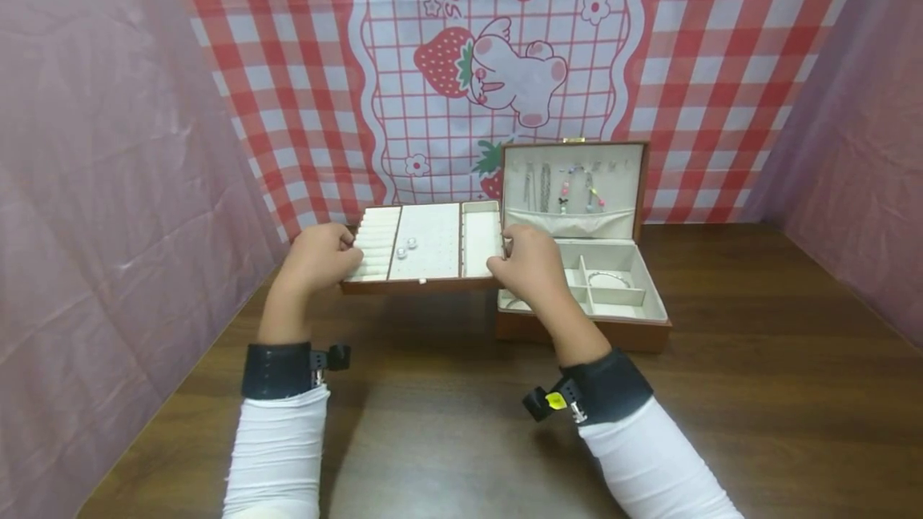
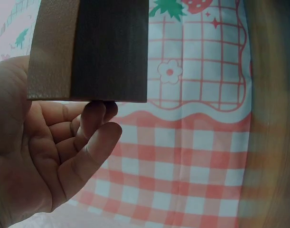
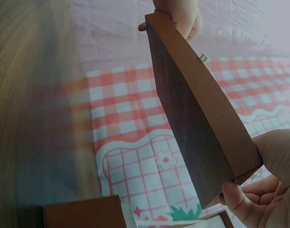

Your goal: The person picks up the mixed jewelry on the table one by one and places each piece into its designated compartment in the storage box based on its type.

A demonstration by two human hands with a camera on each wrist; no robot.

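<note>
Both hands hold a brown jewelry tray [image 1: 436,219] raised off the table, its cream inside tilted into view. It has ring rolls [image 1: 375,240] at left, a white panel with two pearl-like round pieces [image 1: 412,243] in the middle, and a narrow compartment [image 1: 481,235] at right. My left hand [image 1: 317,259] grips the left end; fingers show beneath the tray's dark underside [image 2: 109,52] in the left wrist view. With thumb and fingers, my right hand [image 1: 534,263] pinches the right end, in front of part of an open jewelry box [image 1: 584,335].
The box's raised lid [image 1: 573,154] carries hanging necklaces [image 1: 545,187] and a colourful beaded strand [image 1: 594,195] above a fabric pocket. A bracelet [image 1: 609,279] lies in one divided compartment. The wooden table [image 1: 433,423] meets a strawberry-print cloth [image 1: 288,86] behind and pink curtains [image 1: 122,183] at the sides.
</note>
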